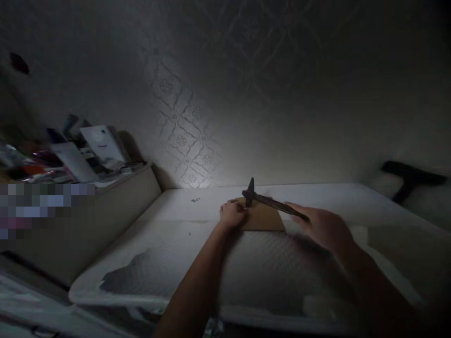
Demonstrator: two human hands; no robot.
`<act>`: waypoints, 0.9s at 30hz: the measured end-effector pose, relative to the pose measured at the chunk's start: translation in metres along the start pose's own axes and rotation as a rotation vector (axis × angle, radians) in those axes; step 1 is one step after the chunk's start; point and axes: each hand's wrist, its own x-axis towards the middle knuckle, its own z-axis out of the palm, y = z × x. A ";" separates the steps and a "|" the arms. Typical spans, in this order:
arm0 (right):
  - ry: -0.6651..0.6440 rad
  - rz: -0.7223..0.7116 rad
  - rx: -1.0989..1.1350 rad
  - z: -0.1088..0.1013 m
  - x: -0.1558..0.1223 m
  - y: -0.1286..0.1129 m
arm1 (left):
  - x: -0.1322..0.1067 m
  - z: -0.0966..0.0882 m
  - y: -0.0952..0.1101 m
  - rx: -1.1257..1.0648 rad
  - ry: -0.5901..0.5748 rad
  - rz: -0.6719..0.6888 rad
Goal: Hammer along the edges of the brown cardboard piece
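Observation:
My right hand (pixel 326 227) is wrapped round the handle of a hammer (pixel 273 203). The hammer's head is over a flat brown board (pixel 264 220) that lies on the white table (pixel 158 206). My left hand (pixel 232 213) rests at the board's left edge, thumb and fingers closed together just beside the hammer head. Whatever is between those fingers is too small and dim to make out. Left of the board lies a cluster of tiny dark pieces (pixel 195 200), with one more small piece (pixel 189 233) nearer to me.
A patterned wall (pixel 197 117) rises behind the table. At left, a cabinet (pixel 123 211) bears a white box (pixel 104 143) and jumbled items. A black T-shaped object (pixel 410 178) stands at the right. A grey textured patch (pixel 141 272) covers part of the tabletop.

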 end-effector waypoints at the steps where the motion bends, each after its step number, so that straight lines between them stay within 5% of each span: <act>1: 0.006 0.006 -0.005 0.000 0.000 0.000 | 0.000 0.000 0.000 0.001 0.004 -0.008; 27: -0.017 0.001 -0.005 -0.005 0.000 -0.001 | -0.002 -0.002 0.004 -0.058 0.023 -0.028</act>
